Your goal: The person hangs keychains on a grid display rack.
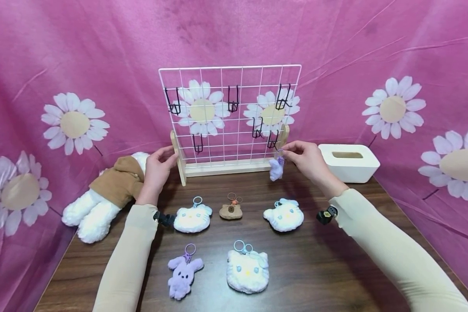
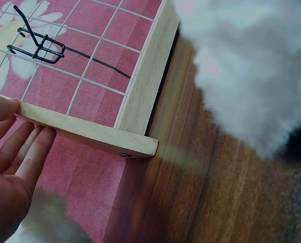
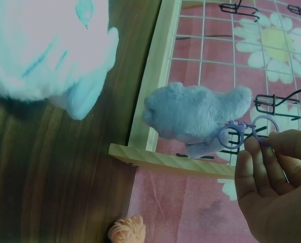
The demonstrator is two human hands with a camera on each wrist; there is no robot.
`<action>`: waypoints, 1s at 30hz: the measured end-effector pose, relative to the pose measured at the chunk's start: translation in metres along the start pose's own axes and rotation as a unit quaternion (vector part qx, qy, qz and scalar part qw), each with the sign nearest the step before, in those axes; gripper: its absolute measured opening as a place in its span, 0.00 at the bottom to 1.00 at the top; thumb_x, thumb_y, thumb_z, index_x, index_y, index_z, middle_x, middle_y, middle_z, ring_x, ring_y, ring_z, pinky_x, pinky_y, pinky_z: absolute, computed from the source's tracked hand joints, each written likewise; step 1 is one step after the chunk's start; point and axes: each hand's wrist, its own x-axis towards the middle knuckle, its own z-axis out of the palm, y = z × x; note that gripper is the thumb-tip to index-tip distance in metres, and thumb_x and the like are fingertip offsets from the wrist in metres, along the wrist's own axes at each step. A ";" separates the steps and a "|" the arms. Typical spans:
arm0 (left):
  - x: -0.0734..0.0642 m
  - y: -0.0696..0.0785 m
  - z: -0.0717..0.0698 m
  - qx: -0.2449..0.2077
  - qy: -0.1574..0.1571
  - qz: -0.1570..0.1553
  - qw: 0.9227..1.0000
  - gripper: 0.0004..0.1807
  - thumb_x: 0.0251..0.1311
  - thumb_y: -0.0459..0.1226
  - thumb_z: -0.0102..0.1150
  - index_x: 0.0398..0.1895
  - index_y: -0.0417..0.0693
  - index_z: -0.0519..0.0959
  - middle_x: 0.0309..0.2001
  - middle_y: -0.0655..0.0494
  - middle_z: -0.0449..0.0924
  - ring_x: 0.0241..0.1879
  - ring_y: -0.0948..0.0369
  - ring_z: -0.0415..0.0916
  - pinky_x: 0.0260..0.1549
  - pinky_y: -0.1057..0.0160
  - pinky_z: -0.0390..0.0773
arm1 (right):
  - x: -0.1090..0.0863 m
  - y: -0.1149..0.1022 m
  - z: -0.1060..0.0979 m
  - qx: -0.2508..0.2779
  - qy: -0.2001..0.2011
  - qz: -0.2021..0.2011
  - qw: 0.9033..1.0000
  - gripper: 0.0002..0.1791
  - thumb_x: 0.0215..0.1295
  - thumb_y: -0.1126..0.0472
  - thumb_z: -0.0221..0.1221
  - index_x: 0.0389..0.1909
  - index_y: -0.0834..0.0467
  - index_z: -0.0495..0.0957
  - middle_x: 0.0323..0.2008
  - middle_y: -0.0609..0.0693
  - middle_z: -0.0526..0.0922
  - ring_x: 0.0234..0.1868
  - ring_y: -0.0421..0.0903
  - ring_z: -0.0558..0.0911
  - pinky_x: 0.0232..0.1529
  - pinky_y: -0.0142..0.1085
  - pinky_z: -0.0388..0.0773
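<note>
My right hand [image 1: 305, 159] pinches the ring of a purple plush bunny keychain [image 1: 275, 169] between thumb and fingertips. The bunny dangles in front of the right end of a white wire grid rack [image 1: 240, 145], near a low black hook [image 1: 273, 139]. In the right wrist view the purple ring [image 3: 265, 129] shows at my fingertips, with the plush [image 3: 191, 111] hanging from it. At the rack's other end my left hand [image 1: 160, 167] grips the wooden side post [image 2: 74, 126], thumb on one face and fingers on the other.
Several plush keychains lie on the table [image 1: 308, 268]: white cat heads [image 1: 247, 273], a brown one [image 1: 231, 211] and another purple bunny [image 1: 184, 275]. A large white plush toy in brown clothing [image 1: 115, 186] lies left; a white tissue box [image 1: 349, 162] stands right.
</note>
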 end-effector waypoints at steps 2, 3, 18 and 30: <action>0.000 0.000 0.000 -0.004 -0.002 -0.001 1.000 0.23 0.79 0.33 0.66 0.72 0.32 0.81 0.65 0.28 0.84 0.45 0.75 0.83 0.48 0.81 0.89 | 0.002 0.002 0.001 -0.009 0.001 -0.001 1.000 0.12 0.83 0.57 0.66 0.55 0.60 0.91 0.51 0.62 0.94 0.44 0.44 0.83 0.38 0.21 0.79; -0.001 0.001 0.000 -0.007 -0.004 -0.002 1.000 0.23 0.79 0.33 0.66 0.72 0.32 0.81 0.66 0.27 0.83 0.45 0.75 0.83 0.49 0.81 0.89 | 0.004 0.003 0.002 -0.013 0.002 -0.001 1.000 0.12 0.83 0.57 0.66 0.55 0.59 0.91 0.51 0.62 0.94 0.45 0.44 0.83 0.39 0.22 0.78; -0.001 0.002 -0.001 -0.007 -0.008 -0.001 1.000 0.23 0.80 0.33 0.66 0.73 0.33 0.81 0.67 0.27 0.83 0.45 0.76 0.83 0.50 0.80 0.89 | 0.019 0.013 0.012 -0.056 0.007 0.045 0.997 0.14 0.82 0.49 0.65 0.57 0.51 0.91 0.56 0.56 0.93 0.50 0.51 0.83 0.45 0.38 0.77; -0.002 0.001 -0.001 0.004 -0.003 -0.004 1.000 0.23 0.80 0.34 0.66 0.73 0.34 0.81 0.67 0.28 0.83 0.44 0.77 0.83 0.49 0.81 0.89 | 0.031 0.013 0.025 -0.031 0.047 0.036 0.998 0.12 0.80 0.54 0.68 0.51 0.57 0.93 0.44 0.58 0.94 0.39 0.43 0.83 0.35 0.28 0.77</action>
